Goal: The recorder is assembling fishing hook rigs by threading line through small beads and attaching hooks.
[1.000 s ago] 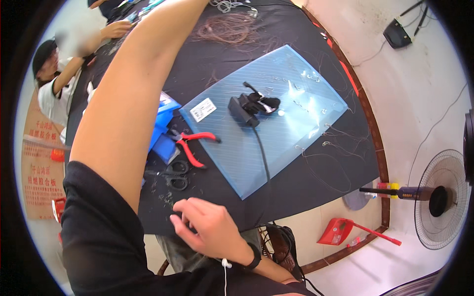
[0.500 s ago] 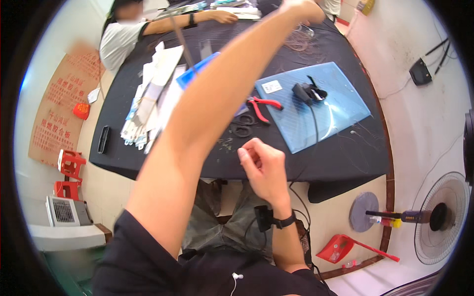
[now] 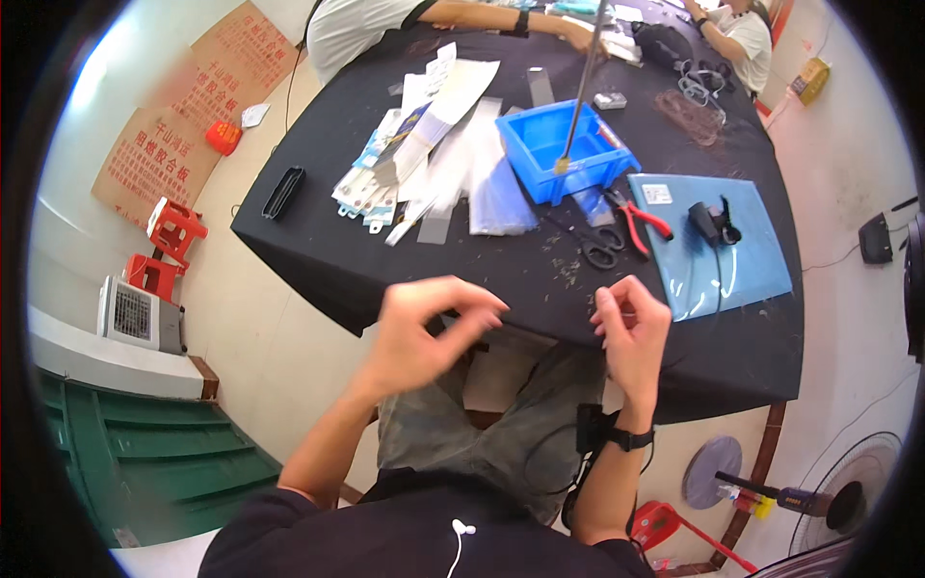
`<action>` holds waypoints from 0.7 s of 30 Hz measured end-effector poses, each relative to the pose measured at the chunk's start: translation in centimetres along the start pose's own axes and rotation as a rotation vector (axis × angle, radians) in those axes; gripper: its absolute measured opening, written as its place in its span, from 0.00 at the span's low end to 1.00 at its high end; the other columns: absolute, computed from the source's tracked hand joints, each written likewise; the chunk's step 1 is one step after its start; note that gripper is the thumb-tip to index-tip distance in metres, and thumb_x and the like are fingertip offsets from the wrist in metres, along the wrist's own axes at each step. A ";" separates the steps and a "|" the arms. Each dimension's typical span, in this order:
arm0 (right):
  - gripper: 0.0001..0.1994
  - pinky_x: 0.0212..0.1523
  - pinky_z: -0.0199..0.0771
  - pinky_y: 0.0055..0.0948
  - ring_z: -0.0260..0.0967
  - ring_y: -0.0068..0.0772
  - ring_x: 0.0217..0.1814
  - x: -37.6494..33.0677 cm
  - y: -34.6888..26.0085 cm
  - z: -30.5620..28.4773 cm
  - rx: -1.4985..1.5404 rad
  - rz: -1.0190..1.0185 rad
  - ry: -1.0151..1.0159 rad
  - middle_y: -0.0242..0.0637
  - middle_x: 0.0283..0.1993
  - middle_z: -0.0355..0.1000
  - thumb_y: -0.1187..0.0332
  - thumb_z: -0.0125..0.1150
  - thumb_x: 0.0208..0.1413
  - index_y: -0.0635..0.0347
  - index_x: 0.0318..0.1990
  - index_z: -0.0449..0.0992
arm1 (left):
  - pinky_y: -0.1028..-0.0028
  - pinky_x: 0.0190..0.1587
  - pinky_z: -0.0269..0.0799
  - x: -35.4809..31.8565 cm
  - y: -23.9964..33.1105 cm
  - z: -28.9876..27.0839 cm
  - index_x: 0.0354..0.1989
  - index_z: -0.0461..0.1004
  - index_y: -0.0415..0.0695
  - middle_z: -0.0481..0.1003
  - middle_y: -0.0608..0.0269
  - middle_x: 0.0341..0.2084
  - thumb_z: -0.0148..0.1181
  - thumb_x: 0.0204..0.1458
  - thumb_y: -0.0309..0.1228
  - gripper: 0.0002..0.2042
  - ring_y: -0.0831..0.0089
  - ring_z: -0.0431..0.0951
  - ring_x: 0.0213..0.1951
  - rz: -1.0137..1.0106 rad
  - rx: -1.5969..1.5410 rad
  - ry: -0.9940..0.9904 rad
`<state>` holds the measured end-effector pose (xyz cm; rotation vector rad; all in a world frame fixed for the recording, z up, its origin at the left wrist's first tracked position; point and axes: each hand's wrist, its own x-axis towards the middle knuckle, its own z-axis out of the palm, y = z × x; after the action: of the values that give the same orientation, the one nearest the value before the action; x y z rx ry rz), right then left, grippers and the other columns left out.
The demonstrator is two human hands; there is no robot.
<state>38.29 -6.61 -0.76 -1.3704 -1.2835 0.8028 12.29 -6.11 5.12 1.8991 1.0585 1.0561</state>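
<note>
Half a second ago I have the left arm stretched across the worktop [image 3: 501, 265] toward its far edge, hiding much of the blue bin [image 3: 528, 164]; now the left hand [image 3: 438, 328] is back at the near edge and the bin shows whole. The right hand [image 3: 633, 332] stays at that same edge, farther right. My view has swung too, so the left edge, with a black case [image 3: 284, 193] near it, shows more fully.

The scissors [image 3: 602, 250] lie just beyond the right hand, a little in from the near edge, handle loops toward me and blades toward the far left; their long axis runs aslant. The pliers [image 3: 641, 223] follow a similar slant beside them, red handles toward the near edge, nose toward the bin. Both lie apart from the hands. The blue folder [image 3: 684, 279] fills the right part of the worktop, the black gadget [image 3: 713, 223] resting on it.

My left forearm rises from the lower left with the wrist bent inward, the thumb and forefinger arched toward each other, blurred. My right forearm stands nearly upright, fingers curled in and thumb close to the forefinger. On either hand I cannot tell whether the tips pinch something fine or just meet.
</note>
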 end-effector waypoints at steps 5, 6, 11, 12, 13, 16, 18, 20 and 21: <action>0.13 0.24 0.63 0.18 0.67 0.13 0.21 0.0 -0.2 0.1 -0.057 0.010 -0.010 0.28 0.20 0.69 0.72 0.63 0.65 0.65 0.28 0.71 | 0.76 0.45 0.74 -3.5 -5.0 -4.2 0.41 0.82 0.34 0.82 0.60 0.33 0.61 0.63 0.20 0.05 0.76 0.81 0.37 -0.181 0.047 0.364; 0.12 0.24 0.63 0.18 0.67 0.14 0.22 -0.1 -0.2 0.1 -0.060 0.007 -0.001 0.28 0.21 0.69 0.71 0.63 0.65 0.65 0.29 0.72 | 0.76 0.45 0.74 -3.9 -5.7 -4.6 0.41 0.82 0.34 0.82 0.60 0.33 0.61 0.63 0.20 0.05 0.76 0.81 0.37 -0.187 0.040 0.356; 0.11 0.24 0.65 0.18 0.68 0.14 0.23 -0.3 -0.2 0.1 -0.034 0.017 0.008 0.28 0.21 0.70 0.71 0.62 0.66 0.64 0.30 0.73 | 0.75 0.41 0.67 -4.0 -7.2 -4.4 0.39 0.83 0.38 0.83 0.63 0.34 0.65 0.58 0.21 0.04 0.77 0.78 0.38 -0.063 0.190 0.407; 0.11 0.24 0.65 0.18 0.68 0.14 0.23 -0.2 -0.2 0.2 -0.022 0.006 0.014 0.28 0.22 0.70 0.71 0.62 0.66 0.64 0.30 0.73 | 0.75 0.42 0.68 -3.8 -7.0 -4.4 0.40 0.83 0.39 0.82 0.64 0.35 0.66 0.56 0.20 0.05 0.77 0.76 0.38 -0.040 0.232 0.395; 0.11 0.24 0.65 0.18 0.69 0.14 0.23 -0.3 -0.1 0.3 -0.032 0.005 0.028 0.28 0.22 0.70 0.71 0.62 0.66 0.64 0.30 0.73 | 0.75 0.42 0.68 -3.7 -6.5 -4.4 0.40 0.83 0.39 0.82 0.64 0.35 0.66 0.56 0.20 0.05 0.77 0.76 0.38 -0.047 0.235 0.394; 0.10 0.24 0.65 0.18 0.68 0.13 0.23 -0.4 -0.1 0.3 -0.023 0.019 0.013 0.27 0.22 0.71 0.71 0.62 0.66 0.64 0.30 0.73 | 0.72 0.46 0.73 -3.7 -3.5 -5.3 0.43 0.82 0.38 0.83 0.60 0.39 0.66 0.57 0.20 0.07 0.69 0.80 0.41 -0.115 -0.179 0.038; 0.10 0.24 0.64 0.18 0.68 0.13 0.23 -0.4 0.0 0.1 -0.018 0.041 0.019 0.28 0.22 0.71 0.72 0.62 0.66 0.64 0.31 0.73 | 0.70 0.51 0.76 -4.4 -1.1 -5.9 0.51 0.80 0.37 0.79 0.49 0.51 0.67 0.60 0.26 0.12 0.61 0.80 0.51 0.213 -0.564 -0.670; 0.10 0.24 0.64 0.17 0.68 0.13 0.23 -0.3 -0.1 -0.1 -0.008 0.051 0.002 0.27 0.22 0.70 0.72 0.62 0.66 0.64 0.31 0.73 | 0.67 0.54 0.77 -5.8 0.9 -5.5 0.65 0.75 0.39 0.75 0.47 0.60 0.66 0.62 0.32 0.23 0.56 0.80 0.56 0.255 -0.670 -1.270; 0.10 0.24 0.65 0.17 0.68 0.13 0.23 -0.3 -0.1 -0.1 0.000 0.045 -0.006 0.27 0.22 0.70 0.72 0.62 0.66 0.64 0.31 0.73 | 0.66 0.53 0.78 -6.4 1.5 -5.3 0.63 0.76 0.40 0.75 0.48 0.60 0.65 0.63 0.31 0.21 0.57 0.80 0.54 0.265 -0.683 -1.330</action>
<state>38.31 -6.91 -0.67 -1.4018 -1.2608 0.8385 5.93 -11.48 6.61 1.6121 -0.2948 0.0506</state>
